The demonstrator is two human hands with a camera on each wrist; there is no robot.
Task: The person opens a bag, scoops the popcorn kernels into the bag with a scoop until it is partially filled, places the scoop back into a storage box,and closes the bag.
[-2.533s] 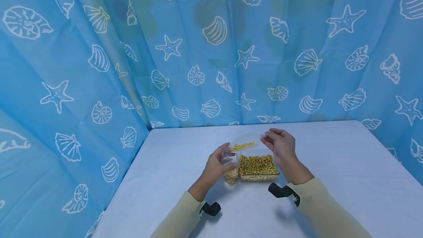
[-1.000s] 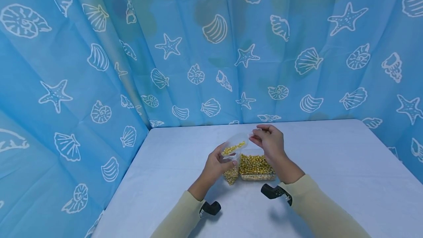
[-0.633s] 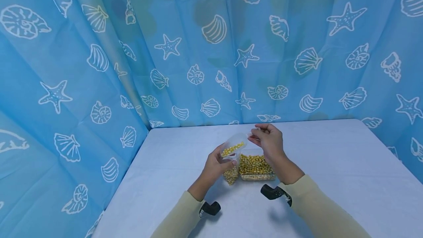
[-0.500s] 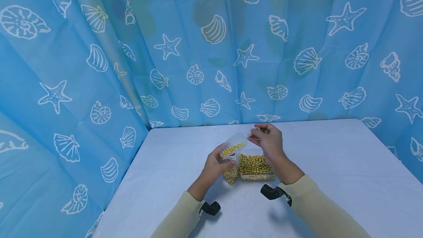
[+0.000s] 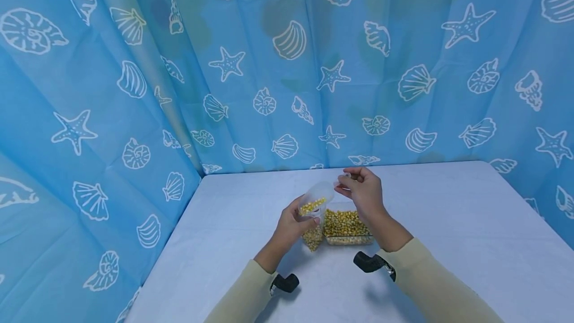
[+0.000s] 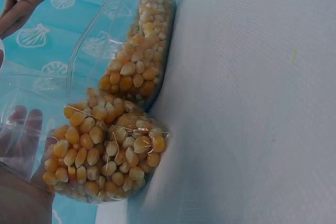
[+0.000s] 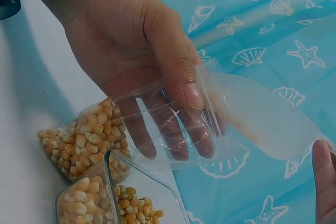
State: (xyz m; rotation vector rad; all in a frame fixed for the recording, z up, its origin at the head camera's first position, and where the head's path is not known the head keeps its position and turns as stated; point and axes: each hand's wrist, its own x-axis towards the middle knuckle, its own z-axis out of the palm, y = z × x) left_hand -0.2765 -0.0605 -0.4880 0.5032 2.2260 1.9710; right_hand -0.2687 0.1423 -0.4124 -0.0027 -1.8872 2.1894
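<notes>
Left hand [image 5: 289, 226]: at the lower centre of the head view, it gripped the upper part of the clear bag [image 5: 312, 238], thumb on the near side, fingers seen through the film.
Right hand [image 5: 365, 193]: right of centre, it pinched the far end of the scoop [image 5: 324, 191].
Scoop: slanted down toward the lower left, its low end at the bag's mouth.
Kernels [image 5: 312, 206]: a small load lay gathered at that low end.
Bag: lower centre of the head view, directly below the scoop, its bottom bulging with corn.
Glass container [image 5: 349, 237]: just right of the bag, well filled; whether the two touched was unclear.
Good pour: probably called for a steeper tilt, made gradually, with the lip kept inside the opening.
Good grip: the mouth seemed best spread wide and steady, since thin film could fold across the lip.
Likely slip: kernels bouncing over the edge.
</notes>
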